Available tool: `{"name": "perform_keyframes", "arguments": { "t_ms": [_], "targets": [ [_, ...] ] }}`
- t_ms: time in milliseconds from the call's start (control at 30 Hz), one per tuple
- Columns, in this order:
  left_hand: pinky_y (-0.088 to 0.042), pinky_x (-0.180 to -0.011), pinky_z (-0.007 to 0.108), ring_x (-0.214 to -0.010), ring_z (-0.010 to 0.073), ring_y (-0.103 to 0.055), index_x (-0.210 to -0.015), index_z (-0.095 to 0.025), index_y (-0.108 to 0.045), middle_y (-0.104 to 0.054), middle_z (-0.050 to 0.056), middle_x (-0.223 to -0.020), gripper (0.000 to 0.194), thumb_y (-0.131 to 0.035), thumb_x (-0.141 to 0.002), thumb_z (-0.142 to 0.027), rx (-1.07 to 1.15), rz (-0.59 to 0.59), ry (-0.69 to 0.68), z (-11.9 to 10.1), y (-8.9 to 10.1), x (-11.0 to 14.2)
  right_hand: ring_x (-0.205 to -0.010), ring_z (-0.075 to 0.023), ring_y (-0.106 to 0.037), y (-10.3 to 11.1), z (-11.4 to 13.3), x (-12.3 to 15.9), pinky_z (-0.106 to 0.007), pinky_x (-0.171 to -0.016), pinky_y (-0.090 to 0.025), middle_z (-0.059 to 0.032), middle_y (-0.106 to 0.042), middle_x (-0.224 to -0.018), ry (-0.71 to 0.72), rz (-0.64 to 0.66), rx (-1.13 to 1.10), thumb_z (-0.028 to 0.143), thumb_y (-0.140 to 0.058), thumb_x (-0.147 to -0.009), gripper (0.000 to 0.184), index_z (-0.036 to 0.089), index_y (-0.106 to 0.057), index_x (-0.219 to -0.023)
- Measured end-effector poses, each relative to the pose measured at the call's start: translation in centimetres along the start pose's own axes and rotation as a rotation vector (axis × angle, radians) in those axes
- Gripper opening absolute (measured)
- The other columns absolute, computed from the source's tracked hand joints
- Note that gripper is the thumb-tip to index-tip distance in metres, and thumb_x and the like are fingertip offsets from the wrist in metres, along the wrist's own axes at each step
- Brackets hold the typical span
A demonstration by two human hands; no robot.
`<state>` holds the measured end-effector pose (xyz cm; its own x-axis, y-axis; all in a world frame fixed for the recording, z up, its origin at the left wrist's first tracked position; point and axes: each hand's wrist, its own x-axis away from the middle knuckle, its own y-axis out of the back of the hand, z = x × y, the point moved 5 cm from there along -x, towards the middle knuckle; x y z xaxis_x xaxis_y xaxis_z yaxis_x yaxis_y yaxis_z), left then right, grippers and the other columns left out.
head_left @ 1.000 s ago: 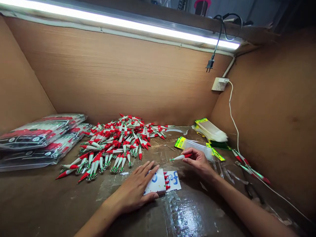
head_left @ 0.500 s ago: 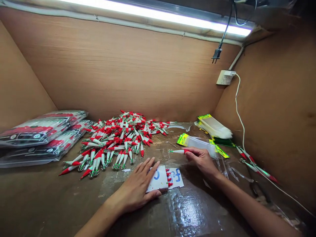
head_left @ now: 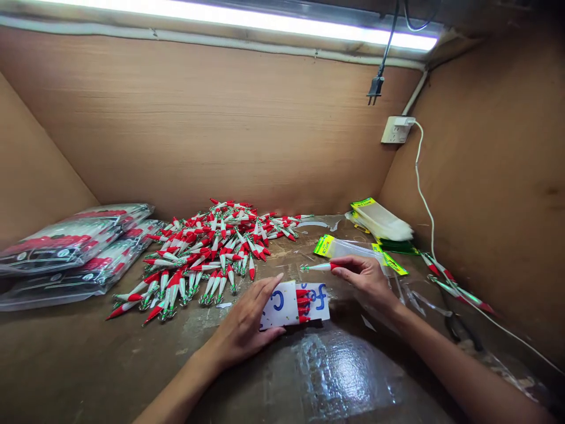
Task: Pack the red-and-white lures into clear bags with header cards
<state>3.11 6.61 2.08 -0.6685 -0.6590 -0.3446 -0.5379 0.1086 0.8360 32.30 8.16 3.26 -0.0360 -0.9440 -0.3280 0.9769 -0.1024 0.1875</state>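
Between thumb and fingertips, my right hand (head_left: 369, 284) pinches a squid jig (head_left: 318, 268) by its red end. The lure points left, its white body and green hooked tip in the open air above the table. My left hand (head_left: 242, 324) grips a small white card box (head_left: 285, 306) with blue lettering, thumb along the near edge and fingers on the far one. Red ends of several jigs stick out of the box's right side, beside a lettered white flap (head_left: 318, 301). A big heap of red and white squid jigs (head_left: 220, 247) lies behind my left hand.
Flat plastic packs (head_left: 66, 244) are stacked at the left. Clear bags with yellow headers (head_left: 379, 221) lie at the back right, with others (head_left: 344, 248) behind my right hand. A few jigs (head_left: 461, 291) and a white cord (head_left: 430, 206) are along the right wall.
The box has tilted up toward me, its lettered face showing more, and my left fingers have closed round its far edge. My right hand still holds the jig and has barely shifted.
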Motion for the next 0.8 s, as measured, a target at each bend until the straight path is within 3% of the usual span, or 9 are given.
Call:
{"name": "perform_keyframes", "arguments": {
  "t_ms": [167, 500, 700, 800],
  "targets": [
    [-0.034, -0.117, 0.051, -0.139, 0.0317, -0.04, -0.158, -0.029, -0.015, -0.036, 0.011, -0.156, 0.097, -0.075, -0.081, -0.027, 0.074, -0.047, 0.051, 0.8, -0.3, 0.1, -0.091, -0.0216, -0.07, -0.7, 1.6, 0.4, -0.033, -0.082, -0.054, -0.0062, -0.076, -0.097, 0.113, 0.108, 0.05, 0.032, -0.075, -0.085, 0.017, 0.022, -0.079, -0.097],
    [-0.036, -0.116, 0.052, -0.138, 0.0316, -0.043, -0.157, -0.03, -0.015, -0.04, 0.012, -0.153, 0.099, -0.077, -0.08, -0.028, 0.088, -0.026, 0.07, 0.4, -0.4, 0.0, -0.092, -0.0199, -0.066, -2.1, 2.1, 1.6, -0.036, -0.087, -0.05, -0.0046, -0.074, -0.096, 0.26, 0.117, 0.195, 0.028, -0.074, -0.088, 0.012, 0.024, -0.078, -0.099],
    [-0.035, -0.117, 0.051, -0.14, 0.0315, -0.04, -0.157, -0.031, -0.015, -0.036, 0.011, -0.156, 0.1, -0.077, -0.078, -0.026, 0.093, 0.012, 0.026, -0.4, -1.0, 0.1, -0.091, -0.0223, -0.061, -4.1, 2.5, 2.4, -0.037, -0.083, -0.048, -0.0044, -0.073, -0.089, 0.35, 0.1, 0.336, 0.031, -0.076, -0.087, 0.011, 0.026, -0.078, -0.096],
    [-0.035, -0.117, 0.05, -0.14, 0.0313, -0.04, -0.157, -0.031, -0.015, -0.036, 0.01, -0.156, 0.102, -0.077, -0.077, -0.023, 0.106, 0.048, 0.022, -0.6, -1.3, 0.2, -0.095, -0.0224, -0.06, -5.4, 2.2, 2.4, -0.036, -0.085, -0.048, -0.0042, -0.074, -0.094, 0.365, 0.187, 0.373, 0.029, -0.073, -0.089, 0.011, 0.027, -0.078, -0.098]
  ]
}}
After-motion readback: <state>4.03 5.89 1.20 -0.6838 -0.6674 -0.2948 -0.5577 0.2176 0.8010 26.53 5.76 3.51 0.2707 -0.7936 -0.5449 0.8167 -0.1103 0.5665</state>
